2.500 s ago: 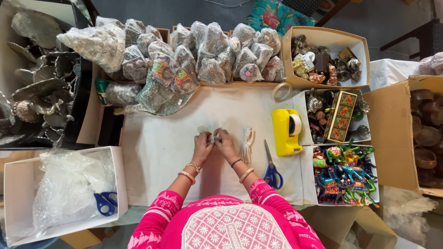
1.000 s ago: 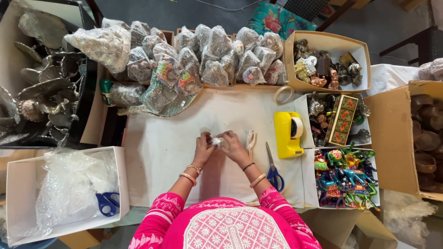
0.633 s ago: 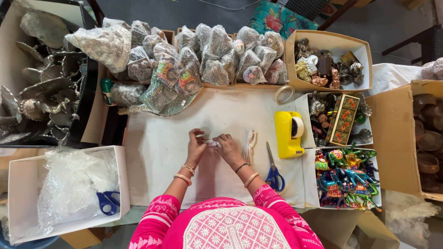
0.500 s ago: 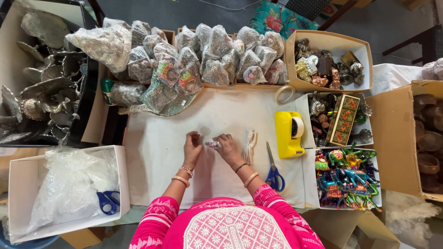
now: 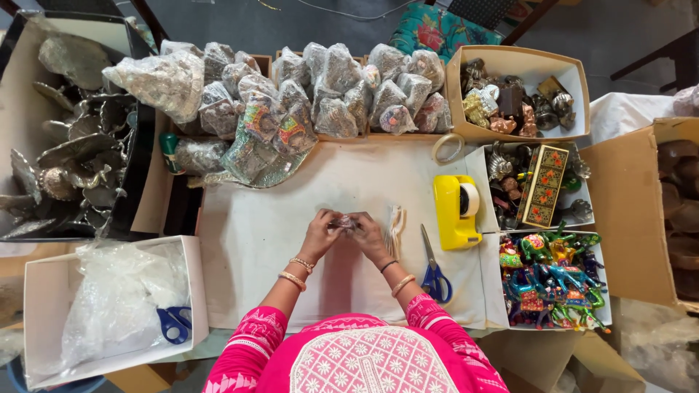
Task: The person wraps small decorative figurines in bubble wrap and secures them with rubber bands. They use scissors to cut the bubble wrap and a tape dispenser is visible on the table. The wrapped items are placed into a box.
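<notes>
Clear plastic wrap covers the small wrapped piece [image 5: 343,222], pinched between left hand [image 5: 321,231] and right hand [image 5: 368,233] just left of the yellow tape dispenser [image 5: 454,209]; pulling it snug should help.

- Small bubble-wrapped bundle [image 5: 344,221]: clear crinkled plastic around something I can't make out, pinched between my hands, left of the yellow tape dispenser [image 5: 455,209].

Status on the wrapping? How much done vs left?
Done: a heap of wrapped bundles at the table's far edge. In hand: both hands, left hand and right hand, hold a small wrapped piece. Left: unwrapped painted figures and metal trinkets in boxes.
</notes>
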